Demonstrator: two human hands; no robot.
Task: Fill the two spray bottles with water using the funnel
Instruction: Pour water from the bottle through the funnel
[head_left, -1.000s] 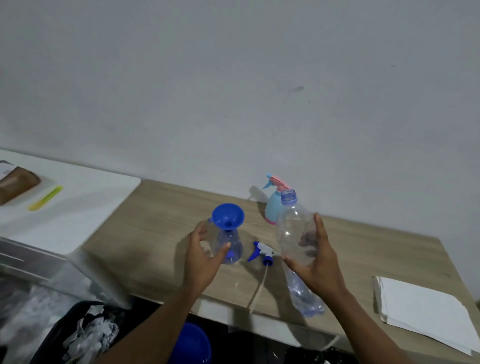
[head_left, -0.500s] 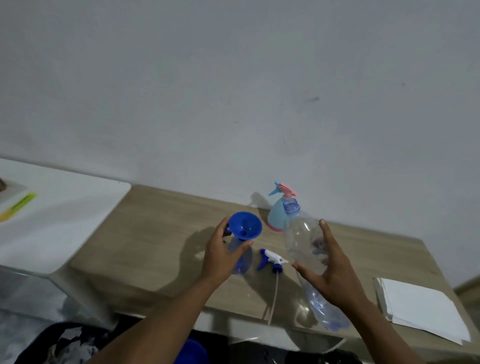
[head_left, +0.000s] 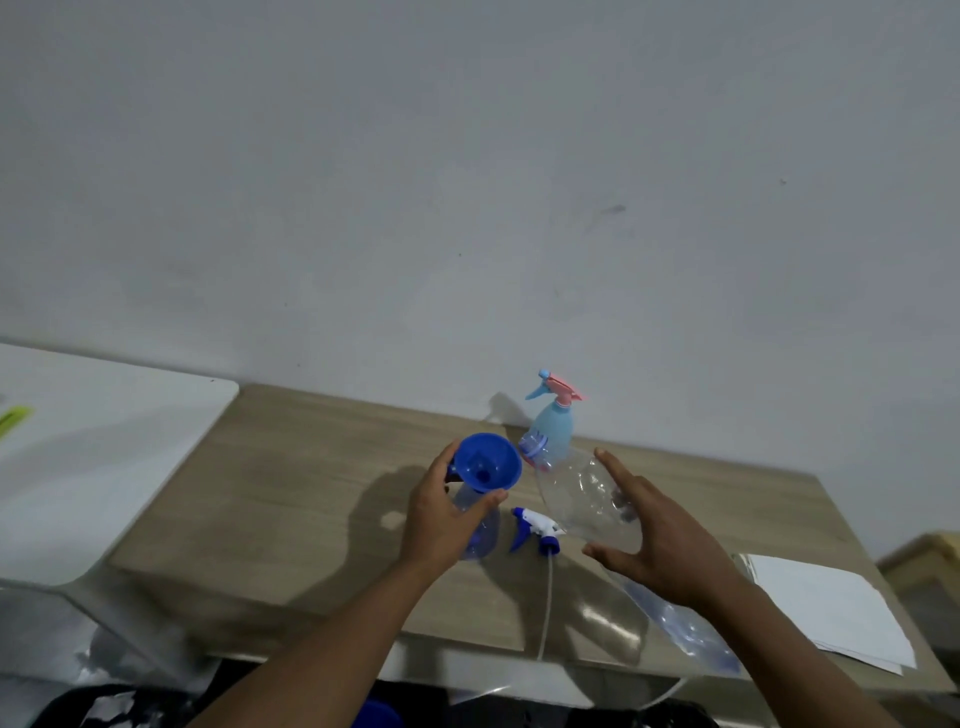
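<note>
The pour looked about to begin, as far as could be judged. The left hand (head_left: 441, 514) was clenched round the small clear spray bottle (head_left: 480, 535), which stood on the table (head_left: 311, 467) with the blue funnel (head_left: 488, 462) seated in its open neck. The bottle's own blue-and-white trigger head (head_left: 535, 535) lay off on the table at the bottle's 3 o'clock, its thin dip tube (head_left: 545, 597) trailing toward 6 o'clock over the table's near edge. The right hand's (head_left: 660, 540) grip was wrapped round a large clear water bottle (head_left: 587, 493), uncapped and tilted so its mouth pointed toward 10 o'clock, just beside the funnel's rim; the little water visible sat low at the bottle's base. No stream showed, and whether the small bottle held any water could not be told.

The second spray bottle (head_left: 553, 431), pale blue with a pink and blue trigger, stood at 12 o'clock from the water bottle with its head on, so it appeared untouched and both fills seemed left to do.

The water bottle was thin, glossy, ribbed plastic; the funnel a smooth, opaque cone; the table a matte wood-grain laminate. A flat stack of white paper (head_left: 831, 608) lay at 3 o'clock.
</note>
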